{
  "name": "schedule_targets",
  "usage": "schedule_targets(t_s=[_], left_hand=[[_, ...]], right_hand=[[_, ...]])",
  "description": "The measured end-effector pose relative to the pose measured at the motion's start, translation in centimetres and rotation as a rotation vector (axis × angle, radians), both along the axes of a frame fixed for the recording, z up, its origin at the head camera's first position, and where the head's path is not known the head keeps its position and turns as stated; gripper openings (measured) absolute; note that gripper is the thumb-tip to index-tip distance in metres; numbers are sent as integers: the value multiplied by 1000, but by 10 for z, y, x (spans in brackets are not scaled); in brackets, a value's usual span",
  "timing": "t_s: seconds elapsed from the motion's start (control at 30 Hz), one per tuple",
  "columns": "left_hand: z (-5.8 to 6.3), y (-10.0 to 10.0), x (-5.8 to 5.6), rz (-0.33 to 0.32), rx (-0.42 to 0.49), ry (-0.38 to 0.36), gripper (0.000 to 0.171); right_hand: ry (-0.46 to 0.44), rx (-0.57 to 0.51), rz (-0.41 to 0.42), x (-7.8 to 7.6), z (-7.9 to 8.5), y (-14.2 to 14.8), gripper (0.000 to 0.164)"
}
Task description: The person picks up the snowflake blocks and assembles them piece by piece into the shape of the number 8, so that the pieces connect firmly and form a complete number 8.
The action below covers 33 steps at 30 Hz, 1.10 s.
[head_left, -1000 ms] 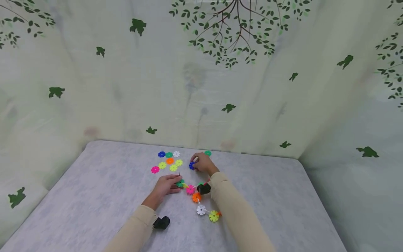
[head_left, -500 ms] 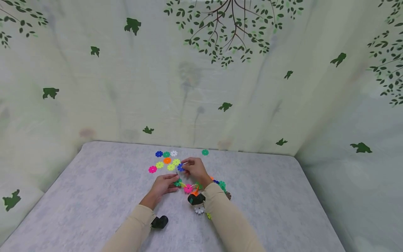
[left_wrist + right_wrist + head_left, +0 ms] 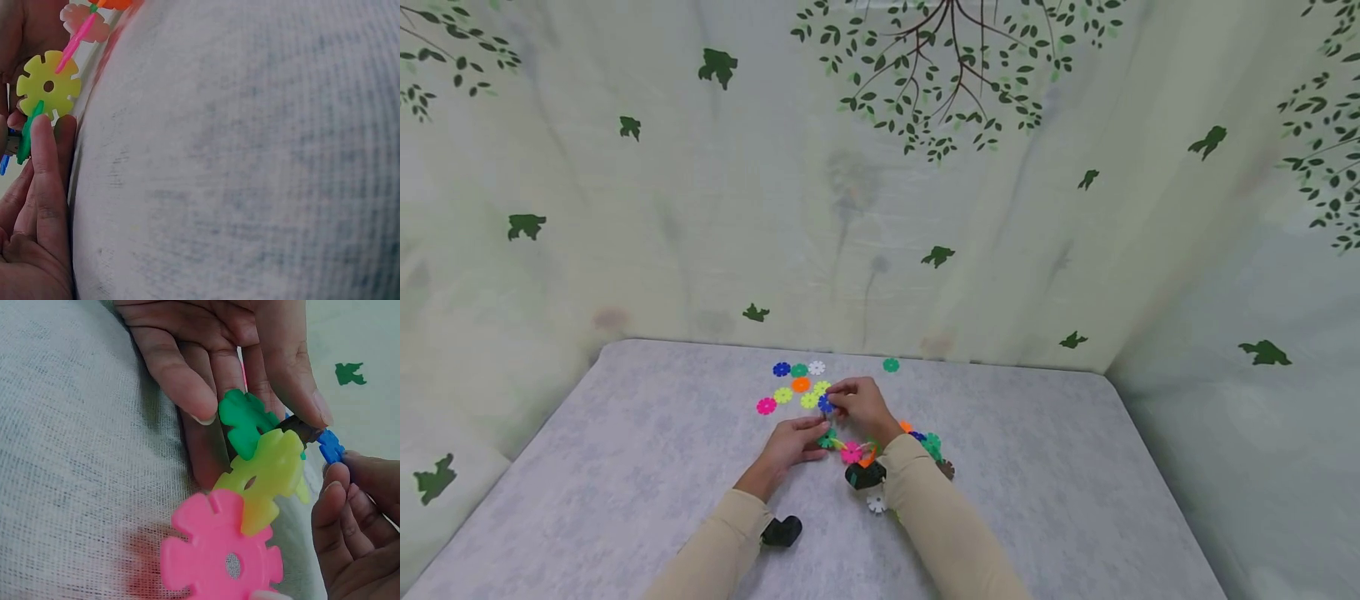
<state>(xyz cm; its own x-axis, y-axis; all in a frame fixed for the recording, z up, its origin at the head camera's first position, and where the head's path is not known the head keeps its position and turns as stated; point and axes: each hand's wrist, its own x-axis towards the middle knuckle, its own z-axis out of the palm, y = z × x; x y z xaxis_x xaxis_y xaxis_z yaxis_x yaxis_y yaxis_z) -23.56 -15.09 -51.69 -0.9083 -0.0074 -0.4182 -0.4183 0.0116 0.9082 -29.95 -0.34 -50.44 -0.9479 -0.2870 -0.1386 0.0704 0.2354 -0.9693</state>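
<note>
My left hand holds one end of a chain of slotted snowflake discs, its thumb and fingers on a dark disc and a green disc. In the right wrist view a yellow disc and a pink disc follow along the chain. A blue snowflake disc is pinched between the thumb and finger of my right hand, its edge right at the dark disc. Further links, a white disc among them, lie partly hidden under the right forearm.
Several loose discs lie beyond the hands, including a pink one, an orange one and a white one. One green disc sits apart near the table's back edge. Black wrist cameras hang below each wrist, the left one low over the table.
The right hand has carried the blue disc leftward and slightly down to the chain end at the left hand. The left hand has kept its hold in nearly the same place.
</note>
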Motion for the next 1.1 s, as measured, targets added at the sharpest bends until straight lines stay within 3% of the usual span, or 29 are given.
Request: schedule_targets(t_s=[0.37,0.6,0.83,1.1], left_hand=[[-2,0,0,-5,5,11,44],[0,1,1,-5,3,11,42],[0,1,3,-15,10,59,40],[-5,3,2,17,-25,107,33]], right_hand=[[9,41,24,0,-1,0,13],[-15,39,83,0,-1,1,14],[-18,11,90,0,-4,0,14],[-18,-29,108,-2,-5,2,10]])
